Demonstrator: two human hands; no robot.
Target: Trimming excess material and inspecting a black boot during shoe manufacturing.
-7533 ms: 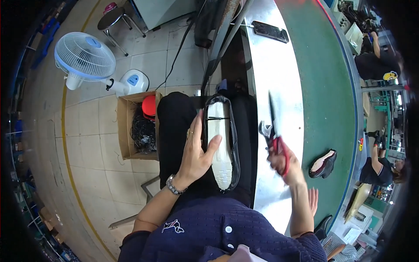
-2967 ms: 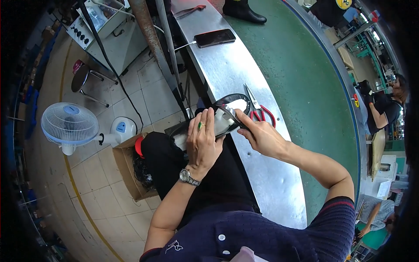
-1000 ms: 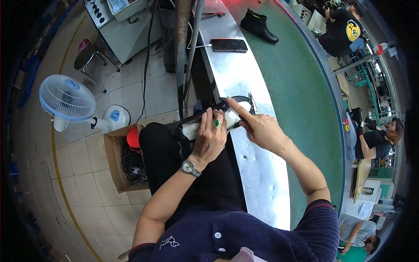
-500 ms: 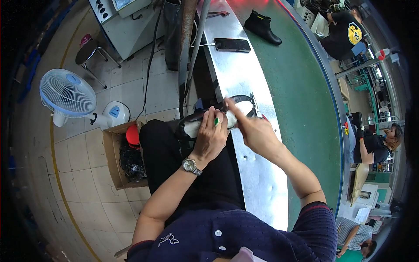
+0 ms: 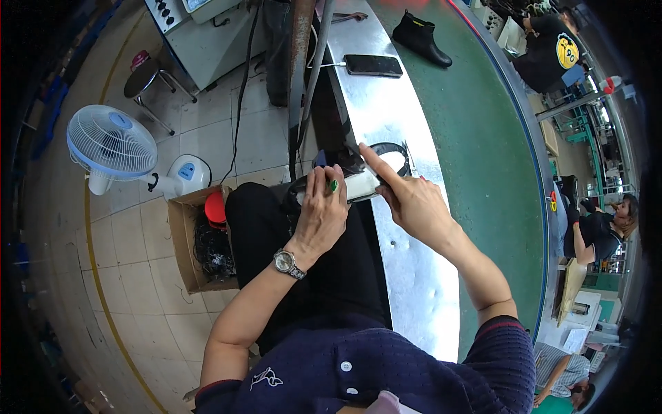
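My left hand clamps the black shoe upper on my lap, fingers curled over its white lining. Scissors gone now; my right hand presses its forefinger along the collar at twelve o'clock, against the steel worktop.

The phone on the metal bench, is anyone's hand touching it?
No, the phone lies alone, apart from the left hand and right hand.

Right hand no longer raises the red-handled scissors off to the side; it has closed in on the shoe piece, index finger laid along its rim. Piece moved from lying flat on the lap up to the table edge. Left hand now clamps its near end.
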